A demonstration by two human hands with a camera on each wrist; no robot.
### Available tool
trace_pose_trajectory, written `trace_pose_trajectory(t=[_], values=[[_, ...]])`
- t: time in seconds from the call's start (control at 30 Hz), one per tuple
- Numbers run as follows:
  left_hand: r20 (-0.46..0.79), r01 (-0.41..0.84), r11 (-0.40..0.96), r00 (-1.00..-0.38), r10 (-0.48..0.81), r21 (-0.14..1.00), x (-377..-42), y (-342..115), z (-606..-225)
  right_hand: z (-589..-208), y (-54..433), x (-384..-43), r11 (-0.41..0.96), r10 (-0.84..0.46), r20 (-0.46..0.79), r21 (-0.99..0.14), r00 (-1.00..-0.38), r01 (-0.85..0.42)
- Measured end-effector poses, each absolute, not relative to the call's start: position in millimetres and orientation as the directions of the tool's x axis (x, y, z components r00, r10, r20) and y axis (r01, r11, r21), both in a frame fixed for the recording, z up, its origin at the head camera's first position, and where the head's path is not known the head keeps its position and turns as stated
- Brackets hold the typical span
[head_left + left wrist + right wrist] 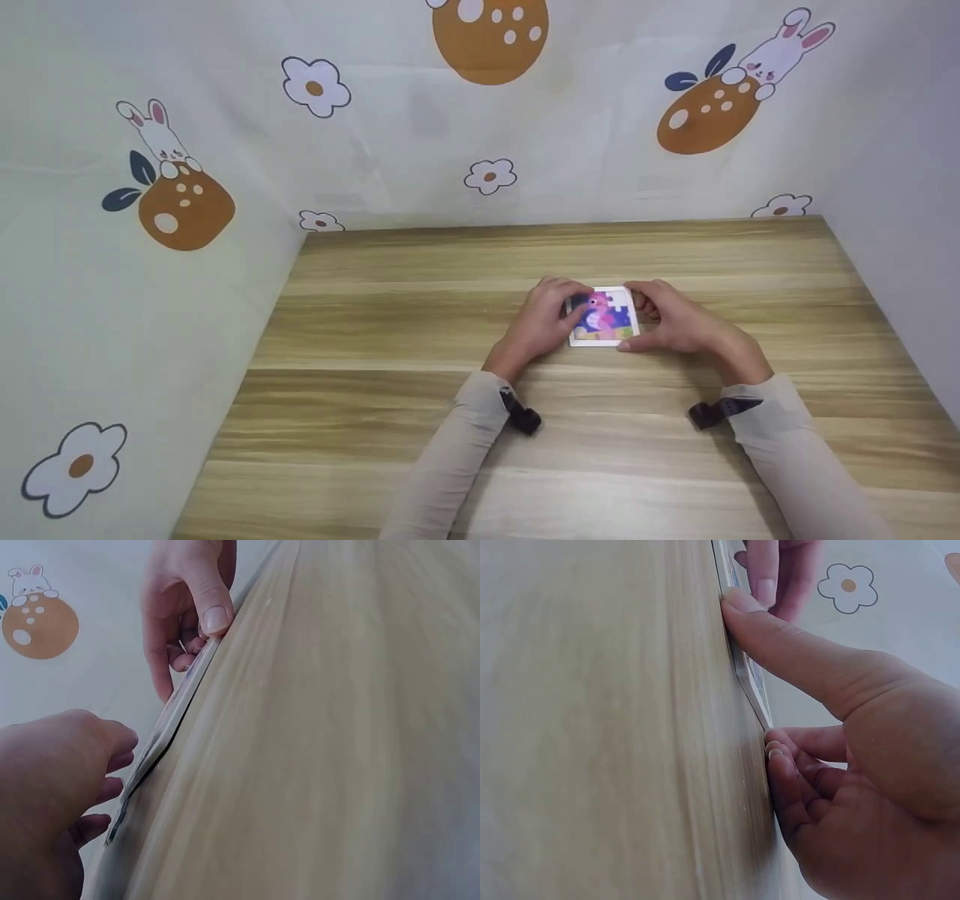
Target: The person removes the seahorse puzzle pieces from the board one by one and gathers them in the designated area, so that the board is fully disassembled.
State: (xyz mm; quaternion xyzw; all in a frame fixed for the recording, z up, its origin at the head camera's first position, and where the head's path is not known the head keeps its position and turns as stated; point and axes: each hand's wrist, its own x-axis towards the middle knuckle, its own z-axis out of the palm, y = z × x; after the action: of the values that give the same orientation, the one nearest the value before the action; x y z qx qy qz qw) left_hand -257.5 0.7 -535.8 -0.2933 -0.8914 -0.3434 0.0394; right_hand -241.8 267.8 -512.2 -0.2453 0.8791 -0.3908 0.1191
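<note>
A small square jigsaw puzzle in a white frame lies on the wooden table. Its picture shows a pink figure on dark blue, with a white piece-shaped area at the upper right. My left hand grips the puzzle's left side, its index finger at the top edge and its thumb over the picture. In the left wrist view that hand's fingers curl at the near end of the thin board. My right hand holds the right side, thumb at the lower corner and index finger at the upper one.
The wooden table reaches back to a pale curtain printed with rabbits, oranges and flowers. A plain pale wall stands on the right. Each wrist wears a dark strapped camera.
</note>
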Motion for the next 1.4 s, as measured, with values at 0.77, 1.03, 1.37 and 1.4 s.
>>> trace_pose_trajectory(t=[0.77, 1.03, 1.37, 1.4], values=[[0.118, 0.619, 0.657, -0.760, 0.639, 0.431, -256.8, 11.3, -523.2, -512.8, 268.4, -239.9, 0.587, -0.513, 0.000, -0.729, -0.858, -0.352], [0.096, 0.639, 0.701, -0.757, 0.646, 0.317, -255.4, 18.8, -523.0, -513.0, 268.2, -239.9, 0.574, -0.511, -0.001, -0.745, -0.859, -0.340], [0.078, 0.595, 0.698, -0.781, 0.620, 0.398, -258.6, 21.4, -520.9, -512.6, 267.7, -239.3, 0.585, -0.499, -0.017, -0.745, -0.867, -0.322], [0.077, 0.590, 0.689, -0.780, 0.621, 0.420, -259.1, 21.1, -520.3, -512.8, 267.7, -239.3, 0.588, -0.497, -0.019, -0.743, -0.867, -0.321]])
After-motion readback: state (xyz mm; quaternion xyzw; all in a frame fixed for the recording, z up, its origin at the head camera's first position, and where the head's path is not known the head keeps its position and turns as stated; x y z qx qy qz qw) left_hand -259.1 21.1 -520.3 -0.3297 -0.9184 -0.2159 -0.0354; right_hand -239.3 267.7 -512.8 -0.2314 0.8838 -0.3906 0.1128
